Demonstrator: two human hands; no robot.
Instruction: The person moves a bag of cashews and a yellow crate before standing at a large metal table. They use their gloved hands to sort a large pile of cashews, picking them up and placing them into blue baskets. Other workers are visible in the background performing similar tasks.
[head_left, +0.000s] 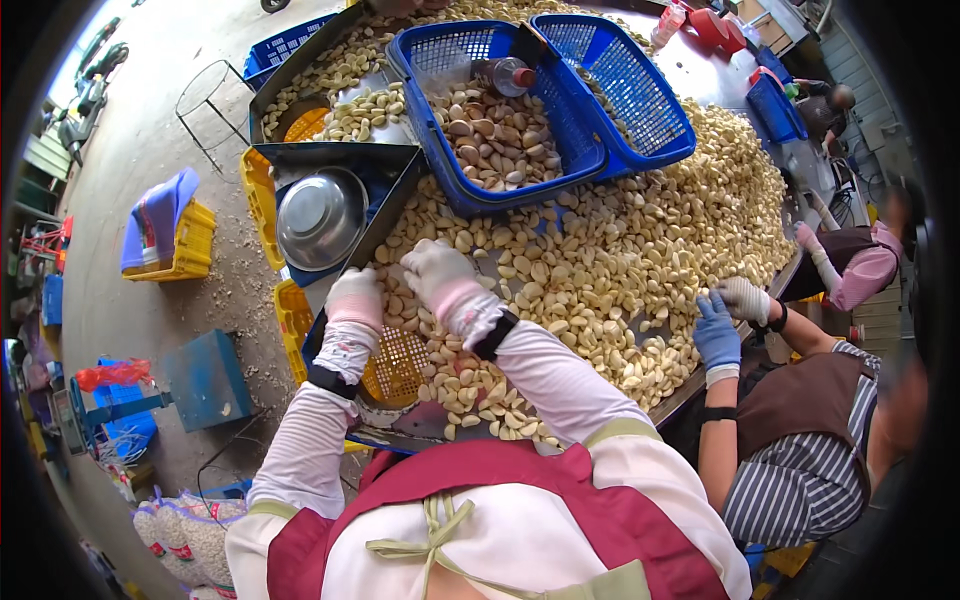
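Note:
Both my hands wear pale knitted gloves over the near left part of a metal table heaped with peeled garlic cloves. My left hand is at the table's raised metal edge, beside some cloves; its fingertips are hidden, so a held clove cannot be made out. My right hand is a little to the right with fingers curled down among the cloves; whether it grips one is unclear. Below and between them, a yellow perforated basket shows through an opening in the table. An upturned steel bowl lies beyond my left hand.
A blue basket with unpeeled cloves and a bottle stands ahead, against another blue basket. A co-worker's gloved hands work at the right edge. A yellow crate with a purple cloth and a blue platform scale are on the floor at left.

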